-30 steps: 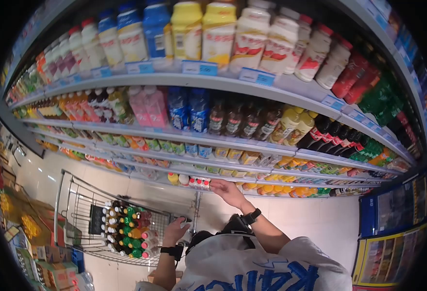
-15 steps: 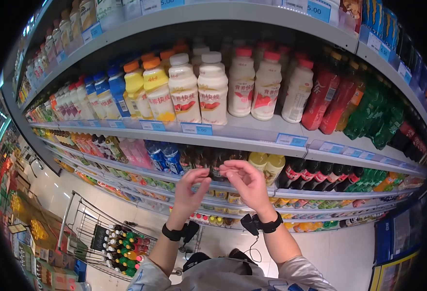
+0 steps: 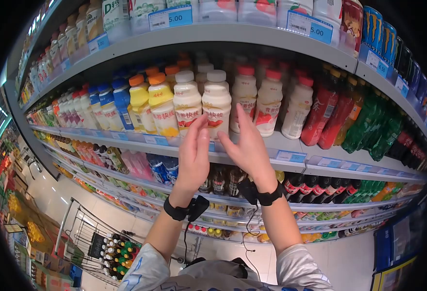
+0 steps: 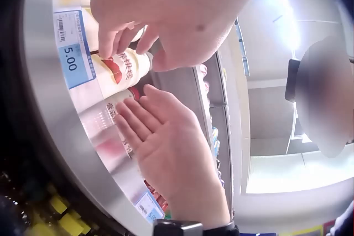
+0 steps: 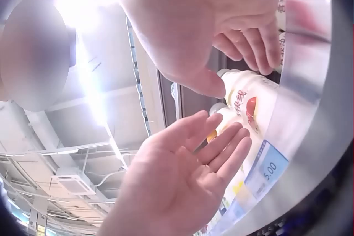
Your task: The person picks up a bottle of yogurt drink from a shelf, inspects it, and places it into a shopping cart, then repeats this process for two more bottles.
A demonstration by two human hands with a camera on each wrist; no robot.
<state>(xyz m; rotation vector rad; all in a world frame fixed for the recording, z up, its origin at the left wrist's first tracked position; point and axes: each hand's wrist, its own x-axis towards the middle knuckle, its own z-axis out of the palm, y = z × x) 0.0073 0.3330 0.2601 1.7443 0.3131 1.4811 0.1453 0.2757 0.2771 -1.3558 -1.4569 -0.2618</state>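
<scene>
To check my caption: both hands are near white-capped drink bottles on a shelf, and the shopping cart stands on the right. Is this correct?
Only the side is wrong: the shopping cart stands on the left, as the head view shows. The left hand and right hand are near white-capped drink bottles on a shelf.

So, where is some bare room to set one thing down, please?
A narrow strip of shelf is bare between the red-capped bottles and the price label in front. Bare floor lies between the right sleeve and the blue cabinet. It is crowded beyond the left hand, where white-capped bottles and yellow bottles stand close together.
</scene>
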